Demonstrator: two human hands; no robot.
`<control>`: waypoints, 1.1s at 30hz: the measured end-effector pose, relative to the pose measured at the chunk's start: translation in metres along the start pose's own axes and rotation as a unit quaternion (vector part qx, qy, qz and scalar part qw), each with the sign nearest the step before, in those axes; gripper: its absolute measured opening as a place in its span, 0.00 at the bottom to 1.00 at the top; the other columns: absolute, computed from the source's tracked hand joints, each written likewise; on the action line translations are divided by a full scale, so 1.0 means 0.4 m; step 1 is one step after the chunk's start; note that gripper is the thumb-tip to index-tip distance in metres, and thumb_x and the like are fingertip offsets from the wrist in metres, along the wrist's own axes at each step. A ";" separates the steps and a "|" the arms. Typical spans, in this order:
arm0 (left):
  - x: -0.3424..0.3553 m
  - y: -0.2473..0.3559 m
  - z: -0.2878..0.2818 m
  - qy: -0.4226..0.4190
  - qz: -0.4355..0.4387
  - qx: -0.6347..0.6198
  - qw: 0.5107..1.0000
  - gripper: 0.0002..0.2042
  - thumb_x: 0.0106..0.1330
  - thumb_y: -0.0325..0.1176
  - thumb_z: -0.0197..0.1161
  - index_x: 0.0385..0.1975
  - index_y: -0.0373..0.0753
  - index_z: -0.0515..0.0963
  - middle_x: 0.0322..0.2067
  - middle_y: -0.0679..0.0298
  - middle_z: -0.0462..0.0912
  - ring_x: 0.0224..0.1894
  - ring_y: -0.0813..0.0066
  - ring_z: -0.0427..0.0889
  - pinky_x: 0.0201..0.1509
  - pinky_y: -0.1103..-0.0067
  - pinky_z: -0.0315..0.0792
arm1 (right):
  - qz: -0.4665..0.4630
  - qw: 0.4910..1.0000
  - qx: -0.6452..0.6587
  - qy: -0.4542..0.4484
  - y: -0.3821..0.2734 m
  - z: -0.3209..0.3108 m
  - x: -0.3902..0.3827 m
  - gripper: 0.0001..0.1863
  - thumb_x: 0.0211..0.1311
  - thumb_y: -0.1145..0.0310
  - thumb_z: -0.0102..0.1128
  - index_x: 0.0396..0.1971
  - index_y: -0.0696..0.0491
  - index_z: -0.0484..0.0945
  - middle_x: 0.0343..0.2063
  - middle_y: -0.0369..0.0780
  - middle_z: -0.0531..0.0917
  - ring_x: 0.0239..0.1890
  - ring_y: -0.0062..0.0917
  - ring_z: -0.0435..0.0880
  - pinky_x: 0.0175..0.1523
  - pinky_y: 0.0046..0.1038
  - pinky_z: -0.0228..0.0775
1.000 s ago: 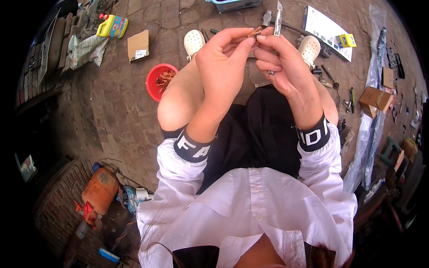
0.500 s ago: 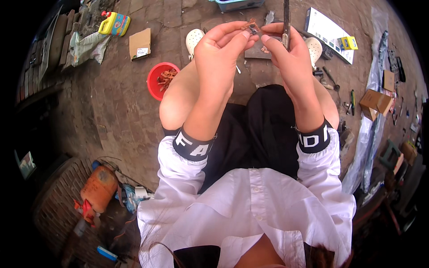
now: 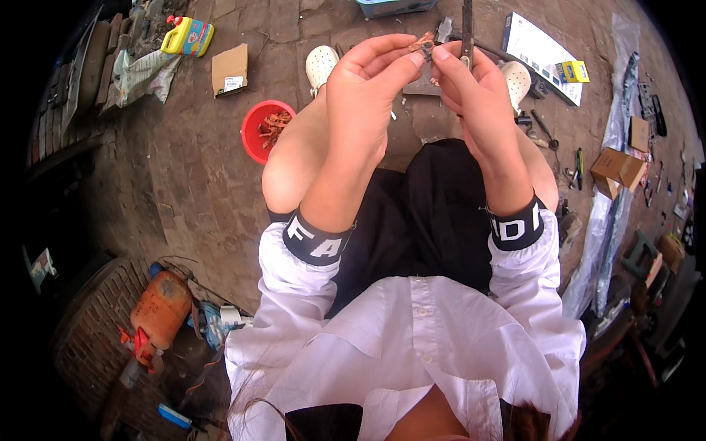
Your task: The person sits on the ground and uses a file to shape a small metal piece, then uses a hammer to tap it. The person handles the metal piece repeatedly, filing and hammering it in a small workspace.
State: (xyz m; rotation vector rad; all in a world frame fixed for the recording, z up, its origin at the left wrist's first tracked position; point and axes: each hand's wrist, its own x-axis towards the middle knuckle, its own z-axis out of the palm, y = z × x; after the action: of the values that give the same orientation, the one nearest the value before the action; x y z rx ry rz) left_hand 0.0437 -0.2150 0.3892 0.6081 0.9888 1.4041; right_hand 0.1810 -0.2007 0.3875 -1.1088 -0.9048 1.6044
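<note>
My left hand is closed in a pinch on a small crumpled copper-coloured metal piece. My right hand meets it there, its thumb and fingertips at the piece's right side. A long, thin dark bar-shaped tool runs up through my right hand's fingers; its lower end is hidden, so its kind does not show. Below the hands lies a flat dark block, partly covered by them. To the left, a red bowl holds copper-coloured scraps.
Around me on the brick floor are a blue tub, a cardboard piece, a yellow jug and a white box. Loose tools, an open carton and plastic sheeting lie right; a rusty orange cylinder stands lower left.
The copper-coloured piece has turned and shifted slightly right. My right thumb has come up against it, and the dark tool has tipped a little left.
</note>
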 end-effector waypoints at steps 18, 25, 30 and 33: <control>0.002 -0.001 -0.007 -0.050 0.015 -0.022 0.998 0.11 0.60 0.22 0.65 0.42 0.30 0.78 0.34 0.61 0.85 0.34 0.81 0.81 0.39 0.83 0.74 | 0.039 0.995 0.071 -0.063 -0.028 -0.002 -0.010 0.10 0.72 0.66 0.52 0.38 0.58 0.76 0.23 0.28 0.73 0.17 0.06 0.59 0.21 0.14 0.50; 0.022 0.028 -0.011 0.082 0.084 -0.022 0.993 0.11 0.62 0.21 0.61 0.44 0.27 0.75 0.35 0.59 0.83 0.34 0.75 0.83 0.41 0.79 0.80 | -0.128 0.967 -0.219 -0.016 -0.016 -0.011 -0.017 0.13 0.73 0.64 0.48 0.39 0.57 0.78 0.19 0.31 0.74 0.20 0.13 0.66 0.27 0.20 0.59; 0.019 0.024 -0.019 0.092 0.084 -0.027 0.992 0.12 0.63 0.20 0.62 0.45 0.25 0.73 0.39 0.56 0.80 0.38 0.69 0.84 0.45 0.78 0.83 | -0.138 0.925 -0.352 -0.029 -0.001 0.018 -0.047 0.09 0.70 0.68 0.51 0.41 0.55 0.78 0.17 0.35 0.78 0.19 0.18 0.75 0.28 0.22 0.66; 0.020 0.023 -0.018 0.098 0.097 -0.017 0.990 0.12 0.63 0.20 0.62 0.45 0.25 0.73 0.39 0.56 0.80 0.38 0.70 0.84 0.45 0.77 0.83 | -0.163 0.911 -0.378 -0.010 0.005 0.031 -0.048 0.08 0.68 0.70 0.53 0.42 0.55 0.78 0.18 0.37 0.81 0.20 0.23 0.80 0.28 0.24 0.69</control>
State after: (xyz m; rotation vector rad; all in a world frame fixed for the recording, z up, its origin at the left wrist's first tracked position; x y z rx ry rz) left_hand 0.0317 -0.2074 0.3918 0.5607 1.0789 1.6754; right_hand 0.1711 -0.2202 0.3943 -1.3532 -1.7079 0.9896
